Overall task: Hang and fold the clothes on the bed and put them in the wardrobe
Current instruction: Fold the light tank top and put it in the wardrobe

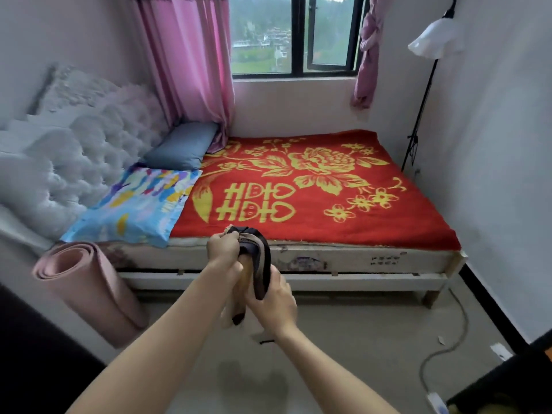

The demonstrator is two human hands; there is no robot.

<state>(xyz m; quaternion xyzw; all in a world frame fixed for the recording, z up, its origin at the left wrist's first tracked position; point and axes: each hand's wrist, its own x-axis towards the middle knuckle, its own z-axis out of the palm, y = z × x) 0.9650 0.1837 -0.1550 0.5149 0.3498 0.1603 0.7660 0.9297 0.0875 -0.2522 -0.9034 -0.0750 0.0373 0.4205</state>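
I stand at the side of the bed (301, 258), which is covered by a red blanket with gold flowers (313, 189). Both hands hold a small dark garment with a tan lining (259, 258), bunched up in the air in front of the bed's edge. My left hand (222, 249) grips its upper end. My right hand (273, 303) grips its lower part from below. A loose end of the fabric hangs beneath my hands. No other loose clothes show on the blanket. The wardrobe is not in view.
A blue pillow (182, 146) and a colourful pillow (131, 201) lie by the tufted headboard (74, 156). A rolled pink mat (86, 288) leans at the left. A floor lamp (433, 40) stands right of the bed; a cable (445, 351) runs across the floor.
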